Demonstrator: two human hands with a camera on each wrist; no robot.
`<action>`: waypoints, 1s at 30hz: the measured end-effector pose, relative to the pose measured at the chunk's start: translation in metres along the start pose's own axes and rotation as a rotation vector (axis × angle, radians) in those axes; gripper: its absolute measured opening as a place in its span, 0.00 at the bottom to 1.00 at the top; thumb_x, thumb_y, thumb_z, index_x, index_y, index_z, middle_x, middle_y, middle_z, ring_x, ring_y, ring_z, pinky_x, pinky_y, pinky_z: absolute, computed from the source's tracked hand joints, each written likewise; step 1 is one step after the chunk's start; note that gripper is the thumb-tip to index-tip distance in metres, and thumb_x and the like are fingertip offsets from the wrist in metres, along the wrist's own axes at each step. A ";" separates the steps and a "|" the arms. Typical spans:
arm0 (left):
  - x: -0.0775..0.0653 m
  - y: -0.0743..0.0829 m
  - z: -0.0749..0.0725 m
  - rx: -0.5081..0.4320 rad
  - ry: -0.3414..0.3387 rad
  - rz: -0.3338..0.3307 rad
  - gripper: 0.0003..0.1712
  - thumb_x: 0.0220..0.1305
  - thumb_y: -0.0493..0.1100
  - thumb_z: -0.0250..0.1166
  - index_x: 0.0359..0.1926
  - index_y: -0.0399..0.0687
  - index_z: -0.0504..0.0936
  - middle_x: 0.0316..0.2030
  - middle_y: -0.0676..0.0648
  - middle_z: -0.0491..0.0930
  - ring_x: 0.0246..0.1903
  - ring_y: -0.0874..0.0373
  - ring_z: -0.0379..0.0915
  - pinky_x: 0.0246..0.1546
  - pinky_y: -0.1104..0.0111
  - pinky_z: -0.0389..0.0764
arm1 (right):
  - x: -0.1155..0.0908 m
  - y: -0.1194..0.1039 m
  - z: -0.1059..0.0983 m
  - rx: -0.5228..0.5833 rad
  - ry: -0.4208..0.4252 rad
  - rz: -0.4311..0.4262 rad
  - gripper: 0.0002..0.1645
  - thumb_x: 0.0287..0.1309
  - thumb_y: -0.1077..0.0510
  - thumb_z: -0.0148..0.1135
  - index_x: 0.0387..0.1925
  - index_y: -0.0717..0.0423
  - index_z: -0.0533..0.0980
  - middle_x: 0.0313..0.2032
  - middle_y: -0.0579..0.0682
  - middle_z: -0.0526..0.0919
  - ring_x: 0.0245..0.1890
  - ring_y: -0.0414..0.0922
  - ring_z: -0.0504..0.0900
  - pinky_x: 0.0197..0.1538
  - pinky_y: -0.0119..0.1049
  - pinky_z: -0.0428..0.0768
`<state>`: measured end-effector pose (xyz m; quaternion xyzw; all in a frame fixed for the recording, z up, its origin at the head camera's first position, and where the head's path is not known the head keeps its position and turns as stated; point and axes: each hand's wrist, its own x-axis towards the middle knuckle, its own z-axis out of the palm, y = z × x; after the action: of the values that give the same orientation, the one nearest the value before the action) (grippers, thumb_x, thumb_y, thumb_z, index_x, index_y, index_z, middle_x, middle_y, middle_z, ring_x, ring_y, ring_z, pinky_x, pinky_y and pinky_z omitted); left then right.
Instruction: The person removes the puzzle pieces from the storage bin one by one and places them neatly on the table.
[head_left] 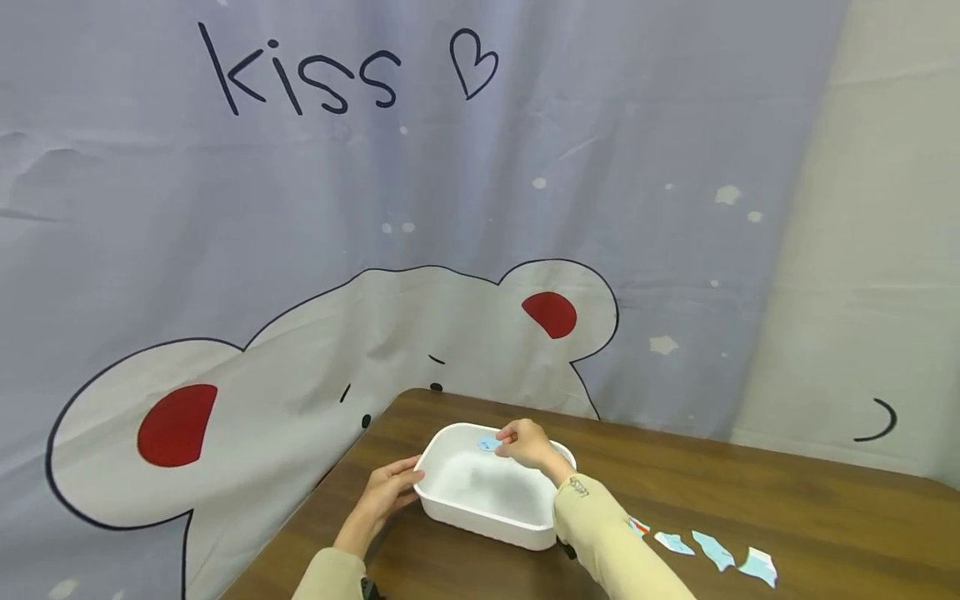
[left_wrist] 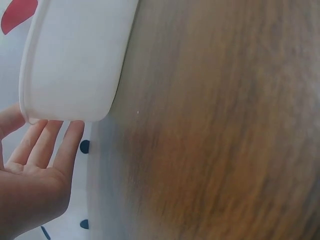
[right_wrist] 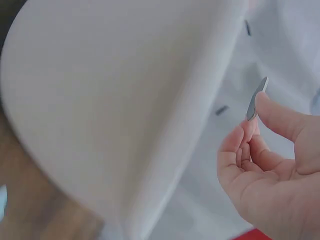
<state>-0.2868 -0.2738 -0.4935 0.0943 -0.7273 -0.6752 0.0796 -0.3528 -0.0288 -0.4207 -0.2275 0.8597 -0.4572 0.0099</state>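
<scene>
A white plastic basin [head_left: 487, 525] stands on the wooden table. My left hand [head_left: 386, 493] holds its left end, the thumb at the rim and the fingers against the outer wall, as the left wrist view shows. Above the basin's far side, my right hand [head_left: 528, 443] pinches a thin light-blue puzzle piece [head_left: 488, 442] between thumb and fingertips. The right wrist view shows this puzzle piece [right_wrist: 257, 99] nearly edge-on, sticking out past the thumb. The basin's right end is partly hidden by the right forearm.
Several light-blue puzzle pieces [head_left: 714, 551] with wavy edges lie in a row on the table [head_left: 825, 517], right of the basin. One with red marks [head_left: 639, 527] is partly covered by the right sleeve. A printed curtain [head_left: 465, 333] hangs behind the table.
</scene>
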 end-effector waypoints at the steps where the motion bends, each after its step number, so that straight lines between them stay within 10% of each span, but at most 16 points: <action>1: 0.000 0.000 -0.001 0.001 0.003 -0.004 0.26 0.63 0.36 0.63 0.60 0.27 0.74 0.58 0.29 0.76 0.47 0.50 0.81 0.50 0.55 0.85 | -0.002 -0.001 -0.006 0.001 0.003 -0.001 0.12 0.47 0.70 0.68 0.37 0.70 0.81 0.28 0.53 0.81 0.30 0.40 0.75 0.33 0.26 0.75; 10: 0.003 0.001 -0.004 0.011 -0.003 -0.008 0.27 0.63 0.37 0.63 0.60 0.28 0.73 0.58 0.30 0.77 0.46 0.51 0.82 0.49 0.56 0.85 | -0.033 0.017 -0.070 0.007 0.013 -0.019 0.13 0.53 0.68 0.66 0.41 0.71 0.79 0.32 0.55 0.81 0.33 0.41 0.77 0.36 0.27 0.78; 30: -0.003 0.004 -0.019 0.019 -0.019 -0.041 0.29 0.63 0.38 0.63 0.63 0.29 0.71 0.60 0.32 0.76 0.43 0.58 0.81 0.48 0.61 0.86 | -0.171 0.125 -0.223 -0.224 0.100 0.147 0.20 0.60 0.63 0.62 0.46 0.79 0.74 0.36 0.56 0.83 0.33 0.32 0.76 0.34 0.25 0.79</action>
<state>-0.2793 -0.2913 -0.4879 0.1034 -0.7322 -0.6707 0.0582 -0.2980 0.2742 -0.4224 -0.1403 0.9191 -0.3674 -0.0249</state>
